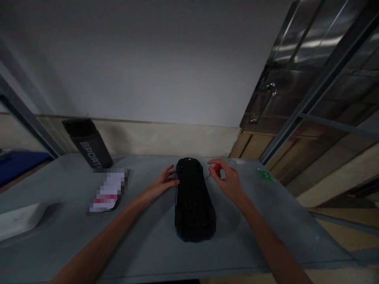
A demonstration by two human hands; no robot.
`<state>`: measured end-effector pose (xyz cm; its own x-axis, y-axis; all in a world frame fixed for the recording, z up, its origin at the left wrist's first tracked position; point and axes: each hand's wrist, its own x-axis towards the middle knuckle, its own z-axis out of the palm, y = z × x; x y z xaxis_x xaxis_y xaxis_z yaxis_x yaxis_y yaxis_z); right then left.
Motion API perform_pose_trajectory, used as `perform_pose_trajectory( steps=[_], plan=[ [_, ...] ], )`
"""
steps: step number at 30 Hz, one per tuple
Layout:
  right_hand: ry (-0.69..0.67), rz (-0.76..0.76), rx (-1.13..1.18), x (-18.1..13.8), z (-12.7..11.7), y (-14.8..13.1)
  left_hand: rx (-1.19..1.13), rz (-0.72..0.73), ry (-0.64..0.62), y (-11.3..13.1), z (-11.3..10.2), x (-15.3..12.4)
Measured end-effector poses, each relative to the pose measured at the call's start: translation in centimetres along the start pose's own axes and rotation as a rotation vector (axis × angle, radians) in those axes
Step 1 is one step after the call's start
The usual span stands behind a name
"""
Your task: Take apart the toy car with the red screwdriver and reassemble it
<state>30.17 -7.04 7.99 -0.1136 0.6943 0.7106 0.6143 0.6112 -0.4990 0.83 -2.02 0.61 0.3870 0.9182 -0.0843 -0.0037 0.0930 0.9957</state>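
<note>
A toy car lies upside down on the grey table, its black underside facing up. The fingers of my left hand are spread, and their tips touch the car's left edge. To the right of the car, my right hand pinches the red handle of a small screwdriver. The thin shaft points down and left toward the car's right side. Whether its tip touches the car is too small to tell.
A dark sports bottle stands at the back left, with a blurred-out phone-like item before it. A white box-like object lies far left. Green plastic lies to the right. A wall rises behind the table.
</note>
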Motion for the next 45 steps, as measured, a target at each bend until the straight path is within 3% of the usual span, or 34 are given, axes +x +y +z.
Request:
perform_pose_trajectory(
  steps=[4,10,18,24,32,39,45],
  plan=[
    [-0.077,-0.005,0.046,1.2,0.3,-1.2,0.002,-0.008,0.0,0.0,0.0,0.1],
    [-0.423,-0.055,0.066,3.4,2.2,-3.4,-0.017,-0.009,0.001,0.3,0.3,0.0],
    [-0.604,-0.223,-0.067,5.7,3.9,-5.5,-0.037,0.053,-0.045,0.7,0.6,-0.6],
    [-0.634,-0.247,-0.263,6.6,3.9,-7.2,-0.069,0.064,-0.057,0.2,0.4,-0.3],
    [-0.778,-0.065,-0.543,7.8,3.4,-11.2,-0.061,0.044,-0.015,0.2,0.3,-0.4],
    [-0.83,-0.142,-0.465,7.3,3.4,-11.0,-0.055,0.091,-0.016,0.2,0.3,-0.2],
    [-0.849,-0.102,-0.34,7.3,3.2,-10.6,-0.062,0.086,-0.026,0.5,0.5,-0.4]
  ],
)
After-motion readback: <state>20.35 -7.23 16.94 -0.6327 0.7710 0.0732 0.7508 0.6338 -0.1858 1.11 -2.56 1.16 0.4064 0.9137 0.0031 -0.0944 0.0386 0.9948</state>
